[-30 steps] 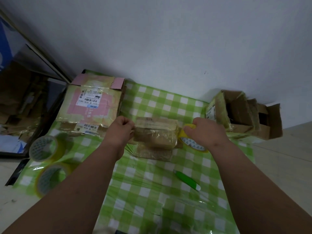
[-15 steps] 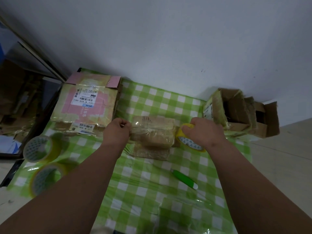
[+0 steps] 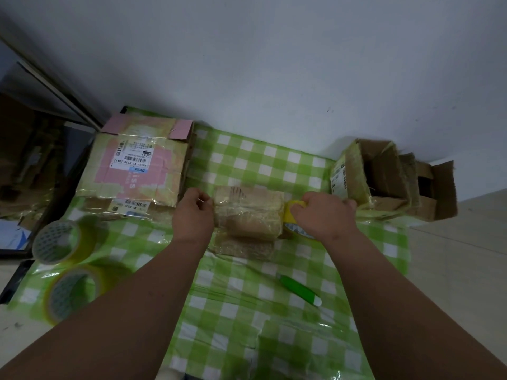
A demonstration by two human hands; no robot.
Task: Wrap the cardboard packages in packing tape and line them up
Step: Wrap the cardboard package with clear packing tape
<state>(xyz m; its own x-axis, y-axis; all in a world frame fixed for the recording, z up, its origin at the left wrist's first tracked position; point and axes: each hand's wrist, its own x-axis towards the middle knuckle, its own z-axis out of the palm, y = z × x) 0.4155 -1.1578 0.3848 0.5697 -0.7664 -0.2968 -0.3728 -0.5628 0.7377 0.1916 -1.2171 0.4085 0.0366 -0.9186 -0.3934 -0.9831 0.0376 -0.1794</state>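
A small brown cardboard package (image 3: 248, 212), glossy with clear tape, lies on the green checked cloth (image 3: 247, 311) in the middle. My left hand (image 3: 193, 215) grips its left end with curled fingers. My right hand (image 3: 325, 215) holds a yellow tape roll (image 3: 292, 218) against the package's right end. A second flat package (image 3: 242, 246) lies just in front, partly under the first.
A large pink-and-brown taped box (image 3: 137, 165) with labels sits at the back left. Open cardboard boxes (image 3: 384, 176) stand at the back right. Two tape rolls (image 3: 65, 266) lie at the left edge. A green cutter (image 3: 299, 289) lies in front, right of centre.
Both hands stay at the package's ends; the view has shifted slightly. The right hand with the roll has edged a little closer to the package's right end.
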